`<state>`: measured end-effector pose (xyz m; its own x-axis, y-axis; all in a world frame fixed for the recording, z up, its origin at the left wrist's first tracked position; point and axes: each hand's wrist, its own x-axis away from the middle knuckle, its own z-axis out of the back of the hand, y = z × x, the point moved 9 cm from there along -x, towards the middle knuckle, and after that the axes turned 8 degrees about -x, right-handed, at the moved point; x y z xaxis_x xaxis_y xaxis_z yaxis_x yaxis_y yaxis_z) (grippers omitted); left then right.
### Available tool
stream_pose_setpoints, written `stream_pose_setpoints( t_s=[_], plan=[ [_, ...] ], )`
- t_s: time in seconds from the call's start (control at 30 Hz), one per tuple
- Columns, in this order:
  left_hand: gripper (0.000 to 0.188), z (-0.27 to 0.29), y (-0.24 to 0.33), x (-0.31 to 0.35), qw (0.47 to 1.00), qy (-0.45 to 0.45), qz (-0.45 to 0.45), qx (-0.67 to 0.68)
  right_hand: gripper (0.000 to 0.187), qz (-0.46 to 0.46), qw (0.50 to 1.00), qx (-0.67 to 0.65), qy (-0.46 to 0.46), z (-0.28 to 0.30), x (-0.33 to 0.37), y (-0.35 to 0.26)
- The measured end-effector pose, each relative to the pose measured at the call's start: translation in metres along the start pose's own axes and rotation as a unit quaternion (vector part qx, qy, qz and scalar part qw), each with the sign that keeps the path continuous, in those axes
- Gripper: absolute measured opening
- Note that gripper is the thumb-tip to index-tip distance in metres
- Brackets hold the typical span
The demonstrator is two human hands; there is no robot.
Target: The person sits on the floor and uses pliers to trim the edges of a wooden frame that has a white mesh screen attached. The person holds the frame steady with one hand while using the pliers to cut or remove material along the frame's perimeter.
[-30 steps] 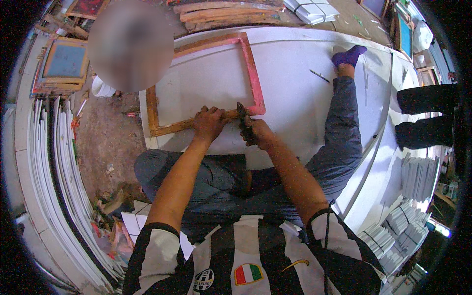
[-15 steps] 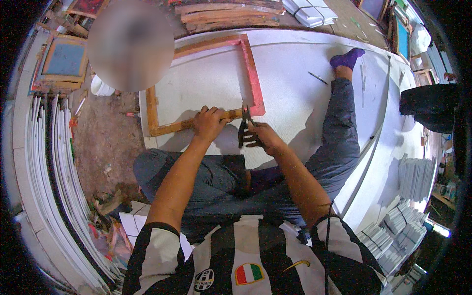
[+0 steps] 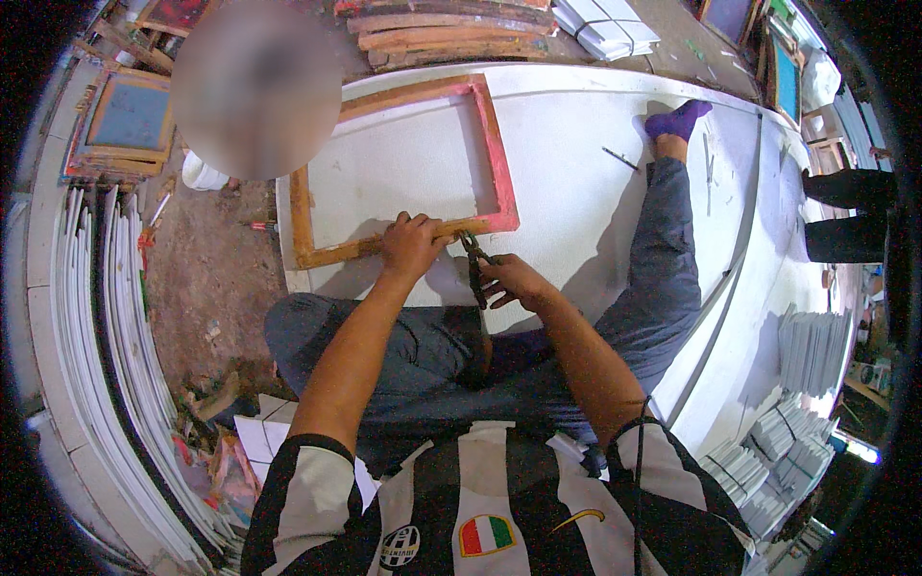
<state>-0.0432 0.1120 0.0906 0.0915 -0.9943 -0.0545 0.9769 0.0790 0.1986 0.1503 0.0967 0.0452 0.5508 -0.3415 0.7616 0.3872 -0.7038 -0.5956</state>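
A rectangular wooden frame, orange with a pink-red right side, lies flat on a white sheet. My left hand presses down on the frame's near rail. My right hand grips a pair of dark pliers, whose jaws touch the near rail just right of my left hand. I sit on the floor with my right leg stretched across the sheet, ending in a purple sock.
Old wooden frames are stacked beyond the sheet, and a blue-screened frame lies at the left. White boards curve along the left. Stacks of white sheets sit at the right, near another person's dark-trousered legs.
My right hand has shifted slightly with the pliers along the near rail, tilting them more upright. My left hand stays on the frame.
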Motion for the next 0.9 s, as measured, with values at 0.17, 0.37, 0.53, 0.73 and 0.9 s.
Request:
stream_pose_setpoints(
  t_s=[0.17,0.37,0.53,0.73,0.9],
  plan=[
    [0.034,0.003,0.001,0.000,1.000,0.020,-0.007,-0.004,0.046,0.025,0.994,-0.103,-0.009,-0.003,-0.002,-0.010],
    [0.035,0.000,-0.001,0.000,1.000,0.015,-0.006,0.017,0.056,0.071,0.964,-0.254,-0.042,-0.015,-0.028,0.020],
    [0.036,0.003,0.000,-0.002,1.000,-0.022,0.004,-0.001,0.054,0.095,0.940,-0.327,-0.017,-0.028,-0.037,0.019],
    [0.034,0.008,0.002,-0.001,1.000,0.012,-0.008,-0.006,0.044,0.128,0.959,-0.246,0.048,-0.026,-0.032,0.013],
    [0.034,0.006,0.006,-0.001,0.999,0.031,-0.011,-0.023,0.045,0.087,0.973,-0.203,0.071,-0.013,-0.056,0.022]
  ],
)
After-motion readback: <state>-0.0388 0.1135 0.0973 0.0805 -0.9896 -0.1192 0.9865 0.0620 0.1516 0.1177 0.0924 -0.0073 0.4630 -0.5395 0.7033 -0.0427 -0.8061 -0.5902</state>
